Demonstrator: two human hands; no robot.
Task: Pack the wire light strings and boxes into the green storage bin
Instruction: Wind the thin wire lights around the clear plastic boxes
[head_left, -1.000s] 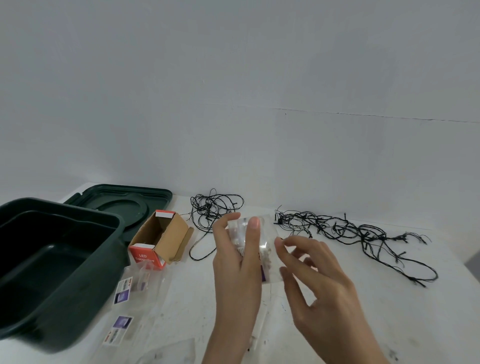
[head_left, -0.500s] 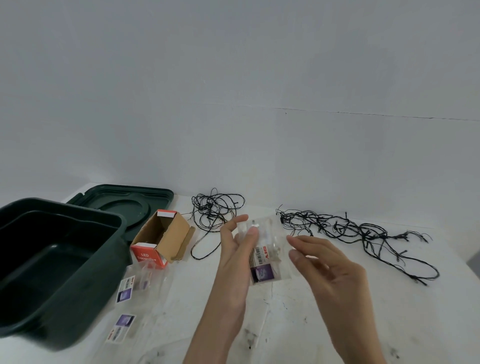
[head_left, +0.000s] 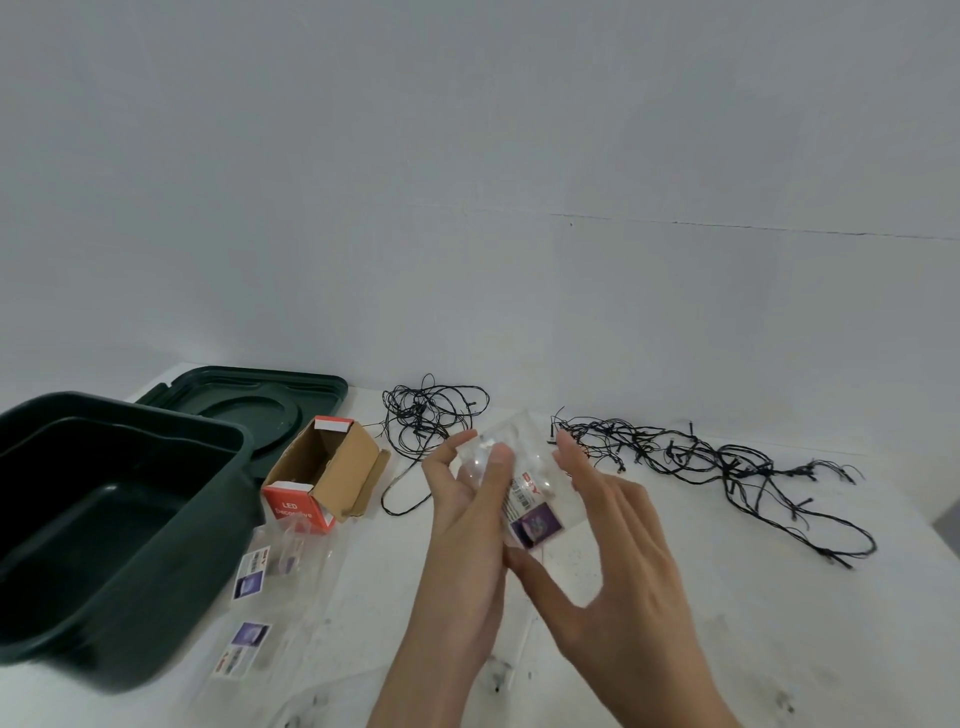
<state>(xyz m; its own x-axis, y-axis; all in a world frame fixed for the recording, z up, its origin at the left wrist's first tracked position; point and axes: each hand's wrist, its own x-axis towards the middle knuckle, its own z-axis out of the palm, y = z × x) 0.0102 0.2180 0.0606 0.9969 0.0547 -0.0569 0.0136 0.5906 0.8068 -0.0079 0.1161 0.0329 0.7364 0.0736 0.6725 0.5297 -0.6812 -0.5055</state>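
A clear packet (head_left: 524, 499) with a white barcode label and a small purple picture is held up just below the centre of the frame, above the white table (head_left: 779, 623). What is inside it I cannot tell. The left hand (head_left: 467, 535) grips it from the left: the thumb lies across the front, the other fingers go behind. The right hand (head_left: 613, 545) grips it from the right – the thumb is under the lower edge and the long fingers reach along the right side up to the top corner.

Behind the hands, two wire light strings lie on the table. The small coil (head_left: 426, 421) is just above and left of the left hand, with one loop of wire that runs down toward the box. The long tangle (head_left: 701, 462) spreads from beside the right fingertips to the right part of the frame.

Left of the small coil lies the cardboard box (head_left: 327, 467) on its side, with its flaps open and a red end that reads "LED". Its red end is just beside the green storage bin (head_left: 156, 415), which fills the left edge of the frame, open – no things show in the part of it that can be seen. The green lid (head_left: 249, 395) lies flat behind the bin and the box.

In front of the box, two more labelled packets (head_left: 270, 561) lie on the table near the bin's wall, in the lower left.
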